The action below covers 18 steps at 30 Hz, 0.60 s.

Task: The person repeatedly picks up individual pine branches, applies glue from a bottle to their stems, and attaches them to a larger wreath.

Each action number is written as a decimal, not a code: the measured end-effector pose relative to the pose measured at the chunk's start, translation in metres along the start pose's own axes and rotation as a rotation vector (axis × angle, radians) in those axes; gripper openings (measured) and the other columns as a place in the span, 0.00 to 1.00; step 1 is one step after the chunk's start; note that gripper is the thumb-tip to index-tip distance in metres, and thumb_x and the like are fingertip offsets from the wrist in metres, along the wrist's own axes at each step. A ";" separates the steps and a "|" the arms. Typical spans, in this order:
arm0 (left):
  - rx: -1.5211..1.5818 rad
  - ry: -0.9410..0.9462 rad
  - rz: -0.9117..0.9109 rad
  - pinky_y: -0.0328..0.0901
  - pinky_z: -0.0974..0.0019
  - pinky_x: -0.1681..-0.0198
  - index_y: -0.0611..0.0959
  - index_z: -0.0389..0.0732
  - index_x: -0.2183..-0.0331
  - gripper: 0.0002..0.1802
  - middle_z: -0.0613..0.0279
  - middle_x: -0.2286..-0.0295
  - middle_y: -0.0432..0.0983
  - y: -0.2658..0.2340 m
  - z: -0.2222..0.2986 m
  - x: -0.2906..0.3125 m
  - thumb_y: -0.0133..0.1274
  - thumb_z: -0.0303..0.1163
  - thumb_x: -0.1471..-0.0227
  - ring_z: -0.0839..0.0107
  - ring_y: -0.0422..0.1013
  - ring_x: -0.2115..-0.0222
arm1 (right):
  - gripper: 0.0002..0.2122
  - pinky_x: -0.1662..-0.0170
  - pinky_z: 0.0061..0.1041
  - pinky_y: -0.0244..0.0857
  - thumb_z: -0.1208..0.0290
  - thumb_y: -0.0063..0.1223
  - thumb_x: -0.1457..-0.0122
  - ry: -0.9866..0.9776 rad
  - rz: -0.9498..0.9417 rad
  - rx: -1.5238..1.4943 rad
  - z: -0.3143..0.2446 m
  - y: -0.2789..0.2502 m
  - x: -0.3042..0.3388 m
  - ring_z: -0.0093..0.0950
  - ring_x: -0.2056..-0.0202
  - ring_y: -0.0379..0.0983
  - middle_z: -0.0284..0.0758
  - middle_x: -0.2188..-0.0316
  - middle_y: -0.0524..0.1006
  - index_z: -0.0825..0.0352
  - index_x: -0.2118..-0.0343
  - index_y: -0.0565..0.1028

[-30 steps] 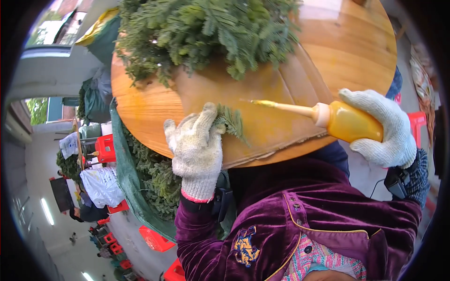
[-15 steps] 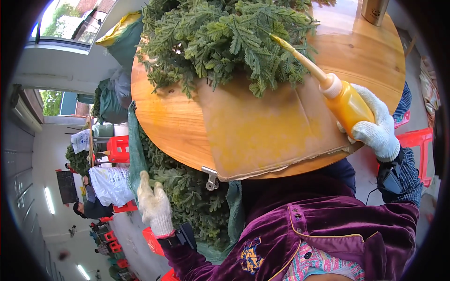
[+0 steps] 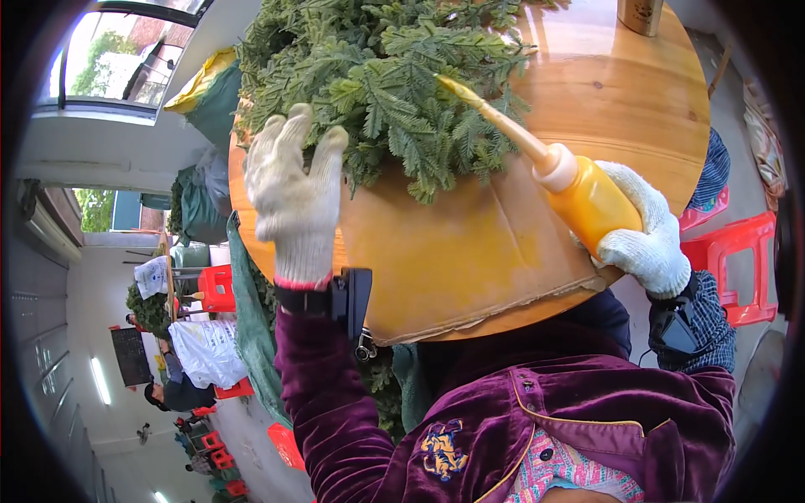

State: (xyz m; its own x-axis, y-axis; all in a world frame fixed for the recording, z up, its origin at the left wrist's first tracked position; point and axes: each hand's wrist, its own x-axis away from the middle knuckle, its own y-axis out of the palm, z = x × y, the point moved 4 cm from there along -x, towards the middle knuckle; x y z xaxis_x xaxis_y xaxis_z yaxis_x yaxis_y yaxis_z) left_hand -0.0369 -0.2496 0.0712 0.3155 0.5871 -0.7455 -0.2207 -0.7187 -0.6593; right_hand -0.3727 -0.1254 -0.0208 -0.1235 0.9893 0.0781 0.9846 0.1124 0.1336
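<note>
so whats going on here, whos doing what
A person in gloves is at a wooden table with a pile of green branches on it. The right hand grips a yellow bottle, its long nozzle pointing toward the branches. The left hand is open and holds nothing, at the pile's near left side; whether it touches the branches is hard to tell. A yellow-stained piece of cardboard lies in front of the person, its far part hidden by the pile.
</note>
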 end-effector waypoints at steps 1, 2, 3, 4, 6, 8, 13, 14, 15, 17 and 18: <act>0.077 -0.051 -0.055 0.66 0.55 0.40 0.90 0.42 0.58 0.18 0.54 0.53 0.83 0.010 0.001 -0.005 0.72 0.33 0.53 0.54 0.75 0.48 | 0.35 0.51 0.24 0.68 0.62 0.71 0.54 0.028 0.003 -0.015 0.001 0.000 0.000 0.21 0.56 0.74 0.33 0.55 0.78 0.69 0.41 0.73; 0.209 -0.116 -0.038 0.66 0.56 0.40 0.90 0.42 0.59 0.16 0.54 0.54 0.83 0.015 0.001 -0.008 0.71 0.33 0.52 0.56 0.75 0.48 | 0.35 0.53 0.23 0.68 0.62 0.71 0.54 0.057 0.005 -0.031 0.002 0.000 0.000 0.20 0.58 0.74 0.32 0.56 0.78 0.68 0.41 0.73; 0.331 -0.218 -0.043 0.66 0.58 0.41 0.90 0.42 0.59 0.14 0.54 0.54 0.83 0.019 -0.002 -0.009 0.70 0.33 0.50 0.57 0.75 0.48 | 0.35 0.55 0.22 0.69 0.62 0.71 0.54 0.085 0.007 -0.046 0.003 0.000 0.001 0.19 0.60 0.74 0.32 0.57 0.78 0.68 0.42 0.73; 0.438 -0.361 -0.064 0.66 0.59 0.41 0.91 0.42 0.60 0.13 0.54 0.54 0.83 0.023 -0.007 -0.009 0.70 0.32 0.49 0.58 0.75 0.48 | 0.34 0.57 0.21 0.68 0.62 0.70 0.54 0.053 0.017 -0.059 0.002 0.001 0.001 0.19 0.62 0.73 0.31 0.58 0.78 0.68 0.42 0.73; 0.634 -0.535 -0.007 0.66 0.65 0.41 0.87 0.38 0.53 0.17 0.56 0.52 0.82 0.015 -0.016 -0.002 0.65 0.34 0.42 0.68 0.74 0.48 | 0.34 0.61 0.19 0.68 0.62 0.70 0.53 0.003 0.015 -0.079 0.001 0.002 0.000 0.17 0.66 0.72 0.30 0.61 0.78 0.68 0.42 0.73; 0.775 -0.624 0.041 0.67 0.68 0.41 0.84 0.33 0.49 0.21 0.58 0.50 0.81 -0.001 -0.032 0.000 0.63 0.35 0.39 0.73 0.73 0.47 | 0.33 0.61 0.20 0.68 0.63 0.69 0.53 0.035 0.031 -0.078 0.003 0.002 0.000 0.18 0.66 0.72 0.31 0.61 0.78 0.67 0.42 0.73; 1.053 -0.787 0.190 0.68 0.65 0.42 0.80 0.31 0.46 0.22 0.51 0.49 0.79 -0.032 -0.062 0.018 0.57 0.36 0.35 0.67 0.74 0.48 | 0.50 0.67 0.20 0.71 0.39 0.75 0.62 0.058 0.056 0.011 0.006 -0.002 -0.002 0.23 0.66 0.78 0.34 0.60 0.79 0.70 0.39 0.69; 1.079 -0.788 0.215 0.68 0.64 0.42 0.80 0.31 0.46 0.21 0.51 0.49 0.79 -0.037 -0.066 0.021 0.57 0.35 0.35 0.66 0.75 0.48 | 0.46 0.65 0.21 0.70 0.46 0.72 0.60 0.062 0.061 -0.004 0.007 -0.002 -0.001 0.22 0.66 0.77 0.34 0.60 0.79 0.70 0.40 0.70; 1.105 -0.789 0.238 0.68 0.64 0.42 0.80 0.31 0.46 0.21 0.51 0.50 0.79 -0.044 -0.070 0.025 0.57 0.35 0.35 0.65 0.75 0.48 | 0.41 0.63 0.21 0.70 0.53 0.69 0.58 0.066 0.067 -0.020 0.008 -0.002 -0.001 0.22 0.66 0.76 0.33 0.60 0.79 0.69 0.40 0.71; 1.187 -0.797 0.273 0.69 0.63 0.42 0.80 0.31 0.47 0.20 0.51 0.51 0.80 -0.051 -0.079 0.030 0.58 0.34 0.36 0.63 0.76 0.49 | 0.38 0.61 0.22 0.70 0.58 0.66 0.57 0.068 0.083 -0.018 0.009 -0.001 -0.001 0.22 0.65 0.76 0.33 0.60 0.78 0.69 0.40 0.72; 1.159 -0.859 0.252 0.69 0.62 0.42 0.80 0.31 0.48 0.20 0.51 0.51 0.80 -0.051 -0.084 0.035 0.58 0.34 0.37 0.64 0.76 0.49 | 0.38 0.61 0.22 0.70 0.57 0.66 0.57 0.055 0.092 -0.014 0.008 0.000 0.000 0.22 0.65 0.75 0.33 0.60 0.78 0.69 0.40 0.72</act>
State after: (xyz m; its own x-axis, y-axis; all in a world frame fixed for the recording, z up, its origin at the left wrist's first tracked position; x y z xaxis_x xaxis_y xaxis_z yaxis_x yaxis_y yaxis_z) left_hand 0.0626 -0.2239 0.0869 -0.3867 0.8286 -0.4048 -0.9192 -0.3818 0.0966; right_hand -0.3719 -0.1249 -0.0292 -0.0393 0.9886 0.1451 0.9904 0.0193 0.1369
